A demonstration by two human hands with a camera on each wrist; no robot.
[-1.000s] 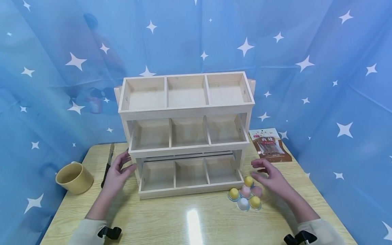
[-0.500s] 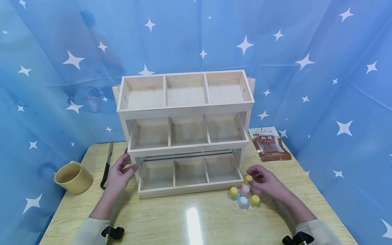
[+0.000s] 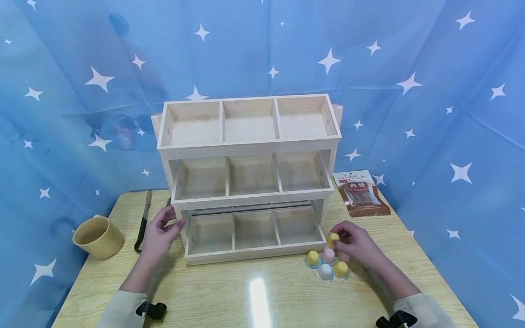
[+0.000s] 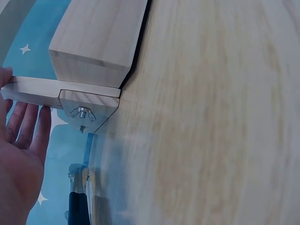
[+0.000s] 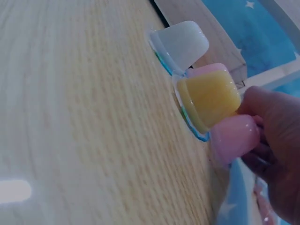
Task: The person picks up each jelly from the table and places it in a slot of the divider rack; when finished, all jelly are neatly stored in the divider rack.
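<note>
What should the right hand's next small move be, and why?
Probably lift the rear yellow cup slightly: the right hand appears to pinch it, and a pink cup sits close on its near side, so a drag toward the person might knock that.

Cups (image 3: 328, 255), lower right: yellow, pink, white. Rack (image 3: 252, 200), centre: pale beige. Backdrop (image 3: 246, 59), upper frame: blue, white stars.

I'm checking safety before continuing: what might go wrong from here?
The right hand is at the back yellow cup, beside a pink cup, and might knock it over. A knife lies beside the left hand, which could brush it. The mug stands near the left edge of the table, so a bump might send it off.
</note>
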